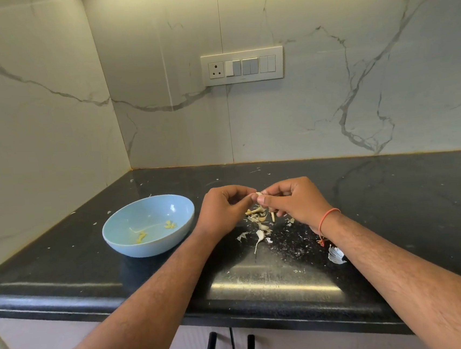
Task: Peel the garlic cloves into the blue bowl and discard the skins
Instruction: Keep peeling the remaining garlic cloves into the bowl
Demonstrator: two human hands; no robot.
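Left hand (226, 205) and right hand (288, 199) both pinch one clove (259, 194), held just right of bowl (134, 240), above counter (395, 200). Step, by my reading: peeling mid-way. Next: strip skin, drop clove in bowl. Bowl holds two yellowish peeled bits (156, 230). Skins (259, 222) scattered below hands, uncountable; one unpeeled clove (260, 235); one husk (335, 254) farther right.

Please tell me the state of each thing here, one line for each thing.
Garlic clove: pinched by both hands.
Left hand: grip on clove.
Right hand: grip on clove.
Blue bowl: upright, few peeled pieces inside.
Skins: scattered on counter.
Socket: nothing plugged.
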